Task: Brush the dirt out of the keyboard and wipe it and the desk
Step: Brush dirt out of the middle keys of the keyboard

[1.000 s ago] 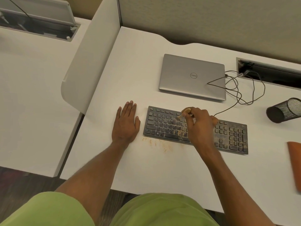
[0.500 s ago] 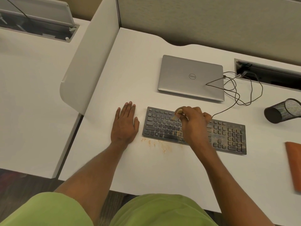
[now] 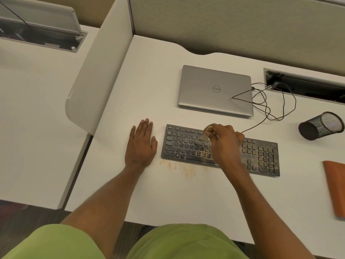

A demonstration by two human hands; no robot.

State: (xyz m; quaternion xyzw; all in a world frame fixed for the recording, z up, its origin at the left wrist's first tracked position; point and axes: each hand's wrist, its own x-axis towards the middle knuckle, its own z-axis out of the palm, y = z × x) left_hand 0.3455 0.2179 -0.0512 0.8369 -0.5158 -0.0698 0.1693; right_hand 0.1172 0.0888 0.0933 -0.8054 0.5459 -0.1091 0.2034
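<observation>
Your right hand (image 3: 225, 144) pinches the light brush (image 3: 204, 135) by its handle, its bristles likely soft, so sweep gently over the rigid keyboard (image 3: 261, 156) at centre frame, while your left hand (image 3: 141, 144) lies flat.

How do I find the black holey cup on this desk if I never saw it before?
Start at the white desk and find the silver laptop; go right, past its tangled black cables. There sits the pen cup, beyond the right end of the keyboard and farther back than the flat orange thing. It is the only round, black, see-through mesh thing there.
</observation>
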